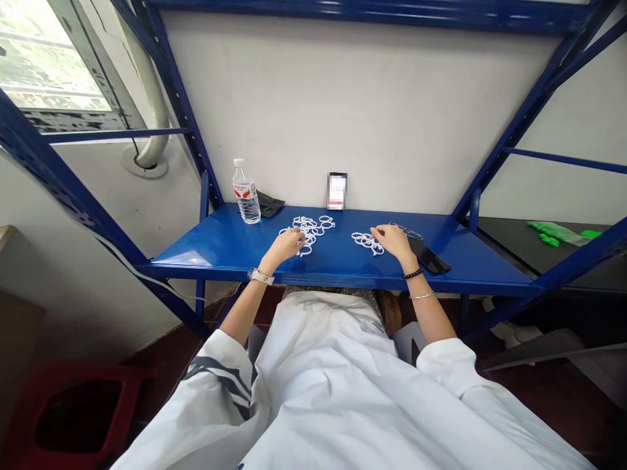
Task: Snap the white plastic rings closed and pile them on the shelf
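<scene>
Two heaps of small white plastic rings lie on the blue metal shelf [220,245]. My left hand [287,245] rests at the near edge of the larger left heap [309,228], its fingers curled onto a ring there. My right hand [393,238] sits just right of the smaller heap [366,241], fingertips pinched on a ring at the heap's edge. A watch is on my left wrist, and a bead bracelet and a thin bangle are on my right.
A water bottle [246,193] stands at the shelf's back left beside a dark pouch [268,204]. A phone [337,190] leans upright against the wall. Glasses [407,230] and a black case [429,256] lie right of my right hand. A red stool [68,418] sits lower left.
</scene>
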A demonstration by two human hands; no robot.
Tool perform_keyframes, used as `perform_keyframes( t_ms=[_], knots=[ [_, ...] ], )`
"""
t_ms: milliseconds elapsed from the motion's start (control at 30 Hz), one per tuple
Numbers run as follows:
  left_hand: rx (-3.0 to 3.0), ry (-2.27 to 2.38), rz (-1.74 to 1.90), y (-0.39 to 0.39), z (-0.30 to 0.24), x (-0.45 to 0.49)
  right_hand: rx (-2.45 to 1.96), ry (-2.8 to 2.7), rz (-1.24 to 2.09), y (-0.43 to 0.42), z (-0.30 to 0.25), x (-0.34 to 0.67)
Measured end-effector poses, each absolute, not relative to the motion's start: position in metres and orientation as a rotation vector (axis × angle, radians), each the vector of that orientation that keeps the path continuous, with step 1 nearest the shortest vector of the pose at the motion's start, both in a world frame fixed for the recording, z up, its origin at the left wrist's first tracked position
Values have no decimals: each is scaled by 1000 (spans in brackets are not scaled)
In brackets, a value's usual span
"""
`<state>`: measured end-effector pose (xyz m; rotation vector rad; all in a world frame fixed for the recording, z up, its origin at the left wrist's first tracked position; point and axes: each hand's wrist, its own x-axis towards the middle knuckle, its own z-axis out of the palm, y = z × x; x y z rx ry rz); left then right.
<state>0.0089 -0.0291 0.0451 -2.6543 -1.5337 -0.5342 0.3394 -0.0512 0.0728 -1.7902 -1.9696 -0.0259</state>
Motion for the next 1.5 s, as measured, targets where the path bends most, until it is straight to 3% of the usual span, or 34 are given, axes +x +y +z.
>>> perform_keyframes(
  t_ms=[233, 433, 667, 933, 1500],
  knots=[
    [-2840, -1293, -1022, -38, 64, 3, -1455, -2014, 236, -60, 74, 318],
    [-2924, -1004, -1049, -75, 84, 25, -987, -1985, 529, -85, 81, 284],
    [-2904, -919, -1001, -108, 102, 34, -828, -1955, 422, -109, 93, 273],
    [-2893, -831, -1299, -124, 111, 36, -710, -1947, 321, -133, 105, 269],
    [-2643, -494, -1542, -146, 116, 37, -540, -1877, 171, -157, 102, 257]
  ],
)
